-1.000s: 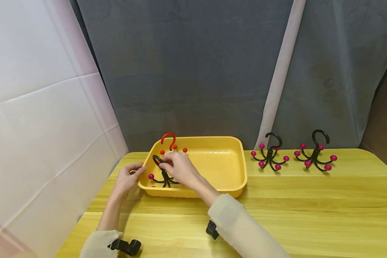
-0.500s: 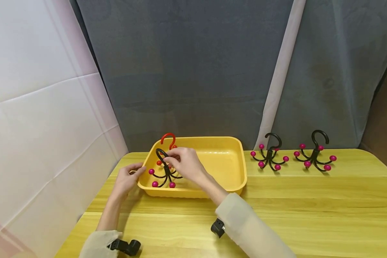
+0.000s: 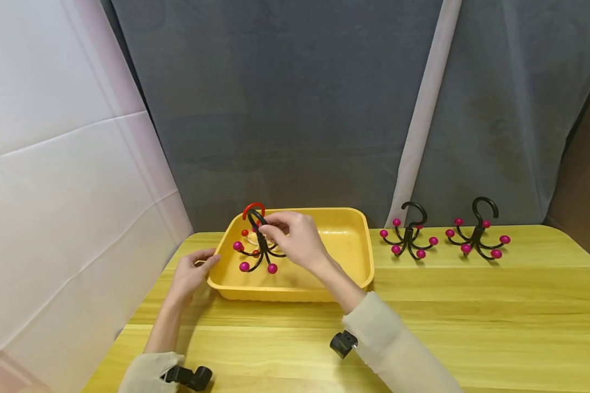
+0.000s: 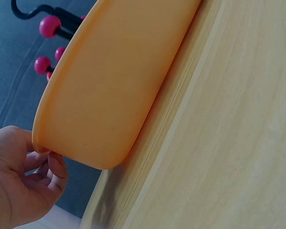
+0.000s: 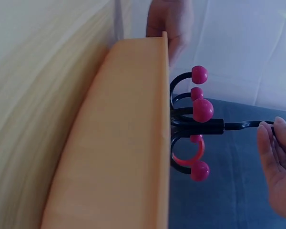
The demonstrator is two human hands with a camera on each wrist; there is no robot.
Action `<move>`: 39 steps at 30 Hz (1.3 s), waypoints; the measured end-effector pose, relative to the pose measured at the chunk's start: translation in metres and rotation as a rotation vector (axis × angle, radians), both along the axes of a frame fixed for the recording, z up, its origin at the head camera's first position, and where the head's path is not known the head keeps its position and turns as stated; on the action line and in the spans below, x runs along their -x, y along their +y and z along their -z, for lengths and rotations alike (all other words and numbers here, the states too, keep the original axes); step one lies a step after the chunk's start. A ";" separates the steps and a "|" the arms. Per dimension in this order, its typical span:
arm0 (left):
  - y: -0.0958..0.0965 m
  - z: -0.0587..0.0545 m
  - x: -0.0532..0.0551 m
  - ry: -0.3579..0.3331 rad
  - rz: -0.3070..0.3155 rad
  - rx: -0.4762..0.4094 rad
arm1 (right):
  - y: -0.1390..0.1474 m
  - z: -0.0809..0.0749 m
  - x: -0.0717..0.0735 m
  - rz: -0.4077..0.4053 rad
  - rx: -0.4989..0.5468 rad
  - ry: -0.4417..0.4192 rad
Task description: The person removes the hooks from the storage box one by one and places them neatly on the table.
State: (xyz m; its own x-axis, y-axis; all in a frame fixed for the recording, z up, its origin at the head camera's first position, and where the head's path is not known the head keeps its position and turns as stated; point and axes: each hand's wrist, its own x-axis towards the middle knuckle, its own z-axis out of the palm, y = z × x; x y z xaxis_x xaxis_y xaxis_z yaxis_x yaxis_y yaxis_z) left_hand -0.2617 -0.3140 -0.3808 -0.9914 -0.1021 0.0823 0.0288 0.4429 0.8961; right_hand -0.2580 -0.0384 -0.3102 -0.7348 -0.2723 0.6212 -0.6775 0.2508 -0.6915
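My right hand pinches a black multi-arm hook hanger with pink ball tips by its curved top. The hanger is upright over the left part of a yellow plastic basin; in the right wrist view its arms come level with the basin's rim. My left hand grips the basin's left rim between thumb and fingers, also seen in the left wrist view. Behind the black hanger, inside the basin, stands a red hook hanger, mostly hidden apart from its hook and some red balls.
Two more black hangers with pink balls, a nearer one and a farther one, stand on the wooden table right of the basin. A grey curtain hangs behind; a white cloth borders the left.
My right hand has raised the black hanger from low in the basin and carried it slightly right. The left hand keeps its grip on the rim.
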 end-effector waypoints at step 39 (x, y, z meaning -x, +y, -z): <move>-0.002 0.001 0.003 -0.004 0.001 -0.001 | 0.102 -0.020 -0.020 0.091 0.144 0.106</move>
